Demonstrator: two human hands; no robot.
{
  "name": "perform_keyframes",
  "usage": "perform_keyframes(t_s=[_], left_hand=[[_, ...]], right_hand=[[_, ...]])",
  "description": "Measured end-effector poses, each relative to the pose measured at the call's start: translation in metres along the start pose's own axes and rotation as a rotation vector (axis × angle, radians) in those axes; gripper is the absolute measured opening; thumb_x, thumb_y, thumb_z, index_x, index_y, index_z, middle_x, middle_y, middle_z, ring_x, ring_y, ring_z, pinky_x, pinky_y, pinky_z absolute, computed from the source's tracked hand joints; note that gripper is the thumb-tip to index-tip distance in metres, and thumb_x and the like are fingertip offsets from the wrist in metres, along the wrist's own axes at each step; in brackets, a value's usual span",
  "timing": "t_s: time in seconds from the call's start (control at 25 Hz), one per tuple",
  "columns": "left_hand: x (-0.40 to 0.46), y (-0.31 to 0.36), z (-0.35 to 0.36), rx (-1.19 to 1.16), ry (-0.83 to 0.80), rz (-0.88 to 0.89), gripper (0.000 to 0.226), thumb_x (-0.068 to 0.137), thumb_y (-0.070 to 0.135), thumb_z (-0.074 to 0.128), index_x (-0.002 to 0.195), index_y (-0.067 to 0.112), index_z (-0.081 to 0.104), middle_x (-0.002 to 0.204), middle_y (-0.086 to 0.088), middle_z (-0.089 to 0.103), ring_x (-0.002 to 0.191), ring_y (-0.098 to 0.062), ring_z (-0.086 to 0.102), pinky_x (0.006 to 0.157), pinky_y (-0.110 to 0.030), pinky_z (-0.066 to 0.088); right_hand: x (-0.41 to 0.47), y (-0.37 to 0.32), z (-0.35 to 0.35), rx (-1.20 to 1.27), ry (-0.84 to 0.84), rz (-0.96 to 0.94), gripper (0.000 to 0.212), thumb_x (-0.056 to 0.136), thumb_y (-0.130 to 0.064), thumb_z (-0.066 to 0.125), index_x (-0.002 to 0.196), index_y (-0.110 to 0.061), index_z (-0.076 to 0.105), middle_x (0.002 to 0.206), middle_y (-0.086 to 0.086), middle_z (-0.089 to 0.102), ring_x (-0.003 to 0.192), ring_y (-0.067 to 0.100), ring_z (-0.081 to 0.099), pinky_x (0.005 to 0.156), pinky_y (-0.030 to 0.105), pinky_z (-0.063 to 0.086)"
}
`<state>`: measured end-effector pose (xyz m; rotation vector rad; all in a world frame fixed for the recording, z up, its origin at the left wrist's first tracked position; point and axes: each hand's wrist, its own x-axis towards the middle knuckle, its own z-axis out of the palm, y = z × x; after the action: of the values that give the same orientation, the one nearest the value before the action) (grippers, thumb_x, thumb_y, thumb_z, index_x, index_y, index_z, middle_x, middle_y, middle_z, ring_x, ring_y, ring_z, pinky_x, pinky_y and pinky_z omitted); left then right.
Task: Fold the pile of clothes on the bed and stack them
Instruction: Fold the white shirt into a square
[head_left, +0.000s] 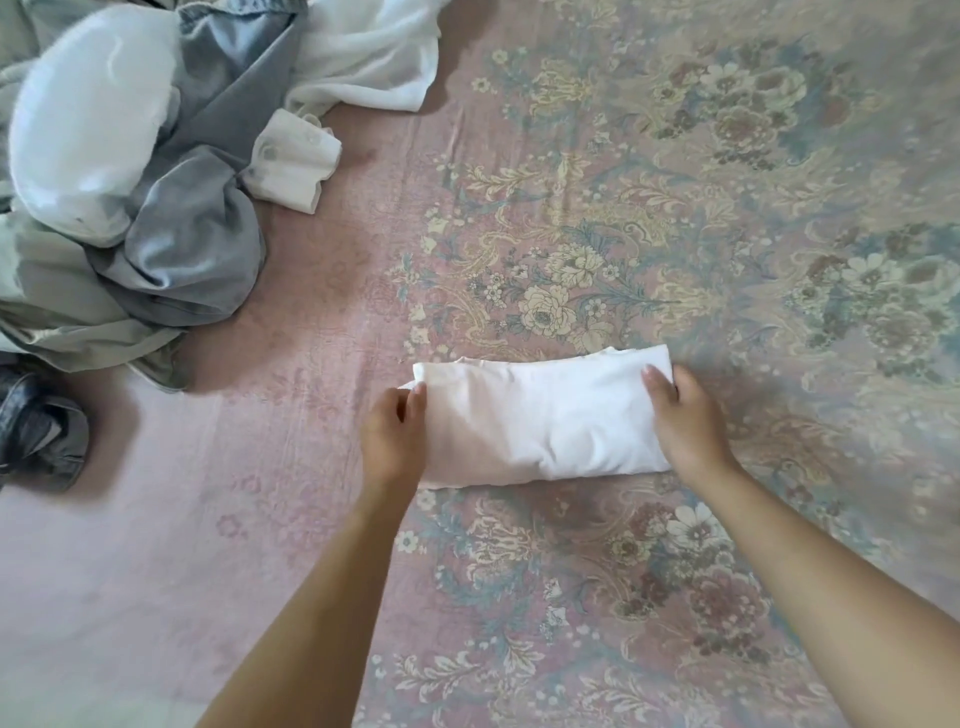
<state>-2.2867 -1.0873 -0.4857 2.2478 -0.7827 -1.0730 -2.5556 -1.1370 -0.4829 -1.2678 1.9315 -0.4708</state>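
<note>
Fingers of left hand (392, 431) pinch left end of folded white cotton garment (540, 415); right hand (685, 415) curls over right end. Garment centre frame, long axis left-right, on pink floral bedsheet (675, 182). Unfolded grey-white clothes pile (135, 171) upper left.

no text, label, brand, number or sign can be read anywhere in this view.
</note>
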Motion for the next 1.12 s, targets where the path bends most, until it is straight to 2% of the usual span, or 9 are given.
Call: perform_keyframes(t_s=[0.16, 0.32, 0.48, 0.6, 0.76, 0.84, 0.92, 1.0, 1.12], left_hand=[[0.005, -0.012, 0.005, 0.014, 0.302, -0.077, 0.021, 0.1, 0.025, 0.037, 0.088, 0.014, 0.051, 0.079, -0.006, 0.057, 0.066, -0.022, 0.045, 0.06, -0.031, 0.031], [0.008, -0.011, 0.012, 0.26, 0.292, -0.082, 0.031, 0.101, 0.032, 0.033, 0.098, 0.007, 0.05, 0.094, -0.016, 0.061, 0.076, -0.034, 0.054, 0.062, -0.033, 0.031], [0.015, 0.011, 0.009, 0.397, 0.26, 0.219, 0.038, 0.096, 0.041, 0.041, 0.092, 0.005, 0.053, 0.091, -0.011, 0.06, 0.082, -0.031, 0.056, 0.06, -0.034, 0.032], [0.027, 0.02, 0.014, 0.533, 0.099, 0.192, 0.035, 0.1, 0.037, 0.037, 0.098, 0.003, 0.047, 0.095, -0.018, 0.061, 0.08, -0.036, 0.056, 0.06, -0.037, 0.036], [0.03, 0.005, -0.005, 0.274, 0.207, 0.082, 0.025, 0.102, 0.03, 0.031, 0.098, 0.006, 0.04, 0.095, -0.022, 0.058, 0.081, -0.038, 0.055, 0.066, -0.044, 0.041], [0.03, 0.001, -0.01, 0.35, 0.212, 0.087, 0.027, 0.102, 0.031, 0.03, 0.1, 0.006, 0.04, 0.097, -0.02, 0.058, 0.084, -0.038, 0.056, 0.064, -0.042, 0.039], [0.024, 0.008, 0.002, 0.519, 0.297, 0.277, 0.027, 0.1, 0.031, 0.034, 0.108, 0.006, 0.041, 0.107, -0.02, 0.058, 0.093, -0.04, 0.059, 0.068, -0.045, 0.044], [0.005, 0.014, 0.025, 0.672, 0.267, 0.609, 0.04, 0.098, 0.03, 0.035, 0.129, 0.006, 0.039, 0.134, -0.022, 0.05, 0.122, -0.043, 0.048, 0.104, -0.053, 0.035], [-0.009, -0.015, 0.046, 1.008, 0.023, 0.907, 0.058, 0.095, 0.047, 0.029, 0.148, 0.024, 0.029, 0.156, -0.008, 0.02, 0.143, -0.034, 0.018, 0.112, -0.063, 0.009]], right_hand=[[0.016, 0.01, 0.004, -0.189, 0.225, 0.076, 0.038, 0.101, -0.04, 0.033, 0.075, -0.015, 0.044, 0.061, -0.001, 0.044, 0.057, 0.024, 0.04, 0.052, 0.033, 0.024], [0.023, 0.013, 0.01, -0.294, 0.209, 0.063, 0.037, 0.1, -0.04, 0.034, 0.093, -0.011, 0.056, 0.078, 0.006, 0.054, 0.071, 0.027, 0.049, 0.061, 0.033, 0.03], [0.032, -0.008, 0.013, -0.151, 0.274, 0.009, 0.037, 0.097, -0.041, 0.042, 0.079, -0.011, 0.05, 0.077, 0.005, 0.053, 0.071, 0.026, 0.049, 0.06, 0.032, 0.029], [0.039, -0.01, 0.014, -0.176, 0.222, 0.019, 0.033, 0.099, -0.033, 0.044, 0.082, -0.006, 0.052, 0.071, 0.01, 0.054, 0.071, 0.034, 0.054, 0.057, 0.033, 0.027], [0.047, 0.0, 0.005, -0.248, 0.36, 0.001, 0.026, 0.101, -0.023, 0.04, 0.099, -0.003, 0.056, 0.09, 0.025, 0.062, 0.08, 0.04, 0.057, 0.06, 0.034, 0.028], [0.048, -0.004, 0.003, -0.28, 0.348, 0.003, 0.026, 0.101, -0.023, 0.039, 0.103, -0.003, 0.055, 0.096, 0.025, 0.063, 0.084, 0.04, 0.057, 0.061, 0.034, 0.029], [0.038, -0.019, 0.013, -0.394, 0.391, -0.11, 0.026, 0.098, -0.022, 0.043, 0.114, -0.004, 0.054, 0.108, 0.024, 0.06, 0.096, 0.039, 0.056, 0.068, 0.038, 0.036], [0.008, -0.027, 0.033, -0.568, 0.367, -0.383, 0.042, 0.096, -0.024, 0.043, 0.133, -0.003, 0.045, 0.13, 0.024, 0.051, 0.119, 0.039, 0.046, 0.092, 0.048, 0.036], [-0.022, 0.002, 0.048, -0.91, -0.008, -0.57, 0.062, 0.097, -0.048, 0.014, 0.15, -0.017, 0.022, 0.158, 0.011, 0.014, 0.145, 0.031, 0.01, 0.115, 0.048, 0.009]])
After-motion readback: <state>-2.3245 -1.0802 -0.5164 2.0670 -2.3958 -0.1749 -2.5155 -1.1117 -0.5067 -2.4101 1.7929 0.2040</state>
